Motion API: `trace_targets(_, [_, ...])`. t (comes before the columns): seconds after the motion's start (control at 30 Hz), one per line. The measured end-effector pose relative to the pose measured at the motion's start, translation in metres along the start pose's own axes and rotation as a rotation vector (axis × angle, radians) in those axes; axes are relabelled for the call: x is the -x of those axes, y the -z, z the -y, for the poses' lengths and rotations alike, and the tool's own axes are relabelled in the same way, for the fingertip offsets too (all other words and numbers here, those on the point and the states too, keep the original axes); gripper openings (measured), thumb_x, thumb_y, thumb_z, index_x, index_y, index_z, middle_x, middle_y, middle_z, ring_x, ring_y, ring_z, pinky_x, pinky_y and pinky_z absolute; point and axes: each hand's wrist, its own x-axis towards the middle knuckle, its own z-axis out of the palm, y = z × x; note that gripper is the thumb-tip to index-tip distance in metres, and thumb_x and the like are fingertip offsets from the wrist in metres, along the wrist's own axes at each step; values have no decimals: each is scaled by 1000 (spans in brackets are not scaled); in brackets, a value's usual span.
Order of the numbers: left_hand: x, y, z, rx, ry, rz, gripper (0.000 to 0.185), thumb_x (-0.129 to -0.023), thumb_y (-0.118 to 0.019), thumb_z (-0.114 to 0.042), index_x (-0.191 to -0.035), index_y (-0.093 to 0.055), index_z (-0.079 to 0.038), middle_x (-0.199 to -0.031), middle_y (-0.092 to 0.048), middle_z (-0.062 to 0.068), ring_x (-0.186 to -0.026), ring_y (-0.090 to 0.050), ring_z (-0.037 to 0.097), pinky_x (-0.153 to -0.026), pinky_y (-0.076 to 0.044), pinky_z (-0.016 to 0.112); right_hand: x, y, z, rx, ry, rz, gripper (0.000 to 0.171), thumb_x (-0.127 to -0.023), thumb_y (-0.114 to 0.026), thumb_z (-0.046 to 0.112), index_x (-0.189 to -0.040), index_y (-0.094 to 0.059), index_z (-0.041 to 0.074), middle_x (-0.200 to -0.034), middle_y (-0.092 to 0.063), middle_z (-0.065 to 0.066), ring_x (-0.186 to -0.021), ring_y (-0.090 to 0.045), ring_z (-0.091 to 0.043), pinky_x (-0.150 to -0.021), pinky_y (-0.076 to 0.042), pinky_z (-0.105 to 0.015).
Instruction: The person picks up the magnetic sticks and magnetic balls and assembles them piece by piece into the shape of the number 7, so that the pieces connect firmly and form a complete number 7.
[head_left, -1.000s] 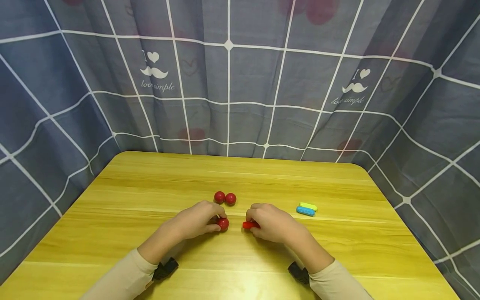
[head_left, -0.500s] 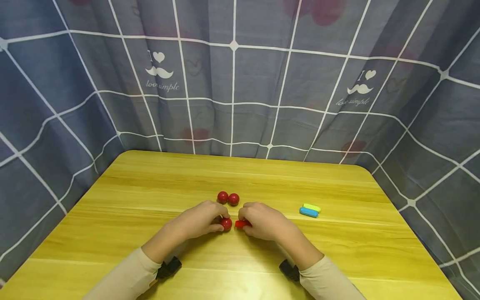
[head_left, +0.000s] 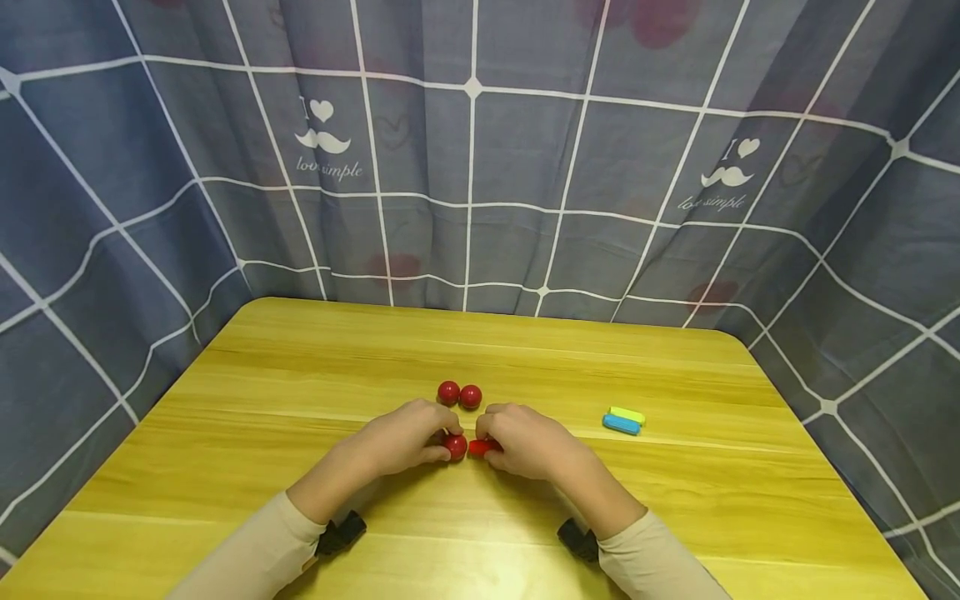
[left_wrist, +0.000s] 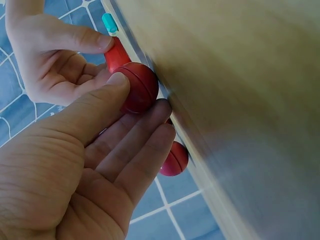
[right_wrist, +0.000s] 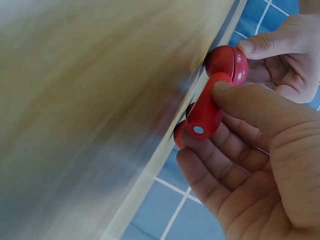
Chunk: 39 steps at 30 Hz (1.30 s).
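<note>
Near the middle of the wooden table [head_left: 300, 375], the two hands meet close to each other. The left hand [head_left: 405, 437] pinches a red ball [head_left: 456, 447] between the thumb and the curled fingers [left_wrist: 145, 150]; in the left wrist view the thumb lies on top of the ball and the fingers are under it. The right hand [head_left: 525, 440] holds a short red stick [head_left: 477, 447] between its thumb and fingers, and the stick lies almost flat, just above the table. In the right wrist view, one end of the stick touches the ball, and the other end, with a small pale dot, points toward the camera. I cannot tell if the stick is pushed into the ball or only touches it.

Just behind the hands, two more red balls [head_left: 459, 394] stand side by side on the table, touching each other. To the right, well apart from the hands, a blue stick [head_left: 621, 424] and a yellow-green stick [head_left: 627, 414] lie together. A grey checked curtain [head_left: 480, 167] hangs around the table.
</note>
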Motion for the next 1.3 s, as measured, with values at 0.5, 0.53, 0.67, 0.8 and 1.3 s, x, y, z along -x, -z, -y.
trace_targets(0.5, [1,2,-2,18,13,8,13,-77,-73,-19,-86,-64,-15,-76,-56,-12,-68,-54,11,-62,-43,18,4,4,-3,-11,-19,-8,11,-80,-68,26,-82,-61,17,-76,-53,6,-63,-44,-6,-58,-39,-19])
trace_targets(0.53, [1,2,-2,16,15,9,13,-77,-73,-19,-86,-64,-15,-76,-56,-12,-68,-54,11,-62,-43,18,5,4,-4,-11,-21,-10,11,-80,-67,26,-82,-61,17,-76,-53,6,-63,-44,-6,-58,-39,-19])
trace_targets(0.67, [1,2,-2,17,17,13,13,-77,-73,-18,-86,-64,-15,-76,-56,-12,-68,-54,10,-62,-42,18,8,6,-6,-27,-31,-28,7,-81,-65,24,-82,-61,18,-76,-52,8,-63,-45,-6,-58,-40,-19])
trace_targets(0.8, [1,1,-2,16,17,15,13,-77,-73,-19,-86,-64,-16,-76,-56,-12,-68,-54,9,-62,-42,17,7,7,-9,-40,-36,-48,5,-82,-63,22,-83,-62,18,-78,-53,9,-66,-47,-4,-60,-42,-19])
trace_targets(1.3, [0,2,-1,21,20,15,13,-78,-72,-21,-86,-64,-16,-75,-55,-13,-67,-54,10,-60,-42,17,-11,7,-23,-73,-62,-72,8,-83,-63,21,-86,-64,14,-80,-55,8,-71,-50,-6,-65,-44,-22])
